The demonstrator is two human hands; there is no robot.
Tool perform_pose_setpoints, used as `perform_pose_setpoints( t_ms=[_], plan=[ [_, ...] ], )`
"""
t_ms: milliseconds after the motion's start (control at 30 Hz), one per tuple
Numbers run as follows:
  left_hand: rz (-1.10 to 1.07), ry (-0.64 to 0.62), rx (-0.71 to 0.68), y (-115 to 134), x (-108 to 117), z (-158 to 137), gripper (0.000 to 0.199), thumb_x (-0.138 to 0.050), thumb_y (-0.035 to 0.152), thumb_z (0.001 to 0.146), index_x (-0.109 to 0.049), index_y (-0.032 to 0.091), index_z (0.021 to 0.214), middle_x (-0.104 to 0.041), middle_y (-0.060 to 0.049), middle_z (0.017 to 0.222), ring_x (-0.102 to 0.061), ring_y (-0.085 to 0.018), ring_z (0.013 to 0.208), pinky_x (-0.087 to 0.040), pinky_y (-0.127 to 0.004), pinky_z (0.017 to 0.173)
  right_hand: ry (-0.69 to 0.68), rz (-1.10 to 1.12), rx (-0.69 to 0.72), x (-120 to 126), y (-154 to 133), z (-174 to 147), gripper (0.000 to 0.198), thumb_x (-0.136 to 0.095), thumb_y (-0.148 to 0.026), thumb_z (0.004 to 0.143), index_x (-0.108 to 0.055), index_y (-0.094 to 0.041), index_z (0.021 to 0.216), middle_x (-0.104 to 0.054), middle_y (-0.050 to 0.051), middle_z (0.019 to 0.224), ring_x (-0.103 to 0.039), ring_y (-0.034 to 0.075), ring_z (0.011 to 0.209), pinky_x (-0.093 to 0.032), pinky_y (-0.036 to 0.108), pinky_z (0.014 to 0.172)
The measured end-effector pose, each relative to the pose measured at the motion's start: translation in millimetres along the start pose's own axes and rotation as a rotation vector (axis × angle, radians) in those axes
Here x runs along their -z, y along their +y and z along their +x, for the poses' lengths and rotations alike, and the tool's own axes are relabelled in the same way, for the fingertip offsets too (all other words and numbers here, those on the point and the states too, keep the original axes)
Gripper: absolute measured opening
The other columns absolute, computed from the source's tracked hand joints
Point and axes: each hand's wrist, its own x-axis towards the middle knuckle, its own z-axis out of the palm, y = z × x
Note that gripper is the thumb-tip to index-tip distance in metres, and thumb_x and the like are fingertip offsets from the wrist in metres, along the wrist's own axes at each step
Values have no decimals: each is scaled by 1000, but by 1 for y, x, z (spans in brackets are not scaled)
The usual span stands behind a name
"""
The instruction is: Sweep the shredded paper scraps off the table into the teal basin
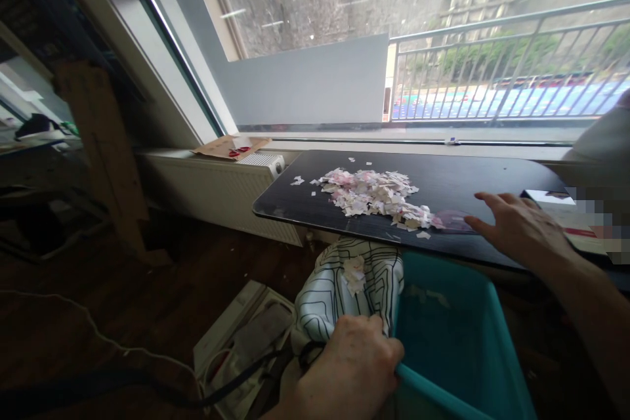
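My left hand (pixel 357 361) is closed on the near left rim of a teal plastic bin (pixel 499 321), which sits below the edge of a black table (pixel 462 177). Some pale scraps lie inside the bin. Over the table's right part hovers my right hand (pixel 522 226), fingers apart and holding nothing I can see. To its left spreads a heap of torn white and pink paper scraps (pixel 369 190), with a faint pinkish see-through patch (pixel 450 220) between heap and fingertips. More scraps rest on a white cloth with black lines (pixel 325 282) beside the bin.
Right of my hand lies a pale flat box (pixel 585 236) with a red stripe, near another person's sleeve (pixel 600 131). A radiator (pixel 231 190) carries cardboard (pixel 221 146) at the left. A white case with cables (pixel 246 348) is on the floor. Behind is a window.
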Motion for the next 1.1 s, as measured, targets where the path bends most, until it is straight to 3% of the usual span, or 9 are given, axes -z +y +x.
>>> perform_pose_setpoints(
  t_ms=[67, 100, 133, 233, 333, 467, 633, 867, 1100],
  plan=[
    [8, -22, 4, 2, 1, 0, 7, -63, 24, 83, -64, 18, 81, -62, -5, 82, -60, -22, 73, -45, -31, 62, -72, -69, 194, 3, -34, -5, 34, -58, -39, 79, -66, -23, 108, -65, 13, 107, -58, 32, 94, -42, 41, 73],
    [9, -29, 6, 3, 1, 1, 6, -62, 23, 83, -64, 18, 81, -62, -5, 82, -61, -23, 74, -46, -32, 63, -135, 39, 269, 0, -55, -10, 29, -51, -37, 83, -65, -26, 106, -65, 9, 107, -61, 26, 87, -44, 36, 69],
    [11, -38, 9, 4, 1, 1, 5, -62, 22, 83, -64, 17, 82, -62, -6, 82, -61, -24, 75, -47, -33, 63, -283, 169, 354, -5, -77, -15, 26, -48, -33, 86, -65, -27, 105, -65, 6, 106, -62, 20, 79, -45, 31, 64],
    [19, -65, 4, 7, -1, 2, 7, -60, 20, 85, -65, 16, 87, -63, -8, 84, -62, -26, 76, -48, -35, 63, -700, 366, 636, -34, -132, -30, 26, -48, -20, 83, -67, -26, 99, -67, 3, 102, -62, 16, 79, -46, 25, 65],
    [24, -51, -10, 6, -3, 0, 11, -59, 19, 85, -65, 15, 92, -64, -10, 85, -62, -26, 74, -48, -35, 61, -858, 275, 809, -67, -155, -38, 28, -55, -14, 74, -68, -22, 97, -68, 5, 99, -60, 21, 92, -46, 28, 75],
    [8, 38, -42, -1, -9, -5, 10, -59, 20, 85, -63, 17, 93, -64, -9, 87, -61, -25, 74, -49, -35, 63, -912, 145, 871, -92, -153, -42, 31, -61, -19, 69, -68, -21, 99, -67, 7, 100, -59, 24, 96, -45, 30, 77],
    [1, 123, -77, -10, -21, -13, 12, -61, 25, 85, -59, 21, 96, -61, -5, 88, -60, -23, 76, -50, -34, 65, -955, 40, 879, -98, -150, -45, 34, -63, -27, 71, -68, -23, 103, -66, 7, 101, -61, 23, 94, -46, 28, 75],
    [39, 109, -102, -15, -26, -20, 29, -60, 27, 86, -52, 26, 114, -58, -3, 87, -58, -24, 78, -50, -37, 66, -940, -5, 919, -105, -151, -48, 30, -61, -26, 73, -70, -21, 101, -67, 8, 96, -62, 22, 91, -46, 27, 73],
    [45, 110, -83, -13, -26, -19, 28, -60, 27, 87, -52, 26, 114, -58, -3, 87, -57, -23, 79, -50, -36, 68, -943, -27, 922, -107, -154, -54, 30, -60, -16, 71, -71, -19, 99, -66, 10, 96, -60, 24, 94, -47, 29, 74]
  ],
)
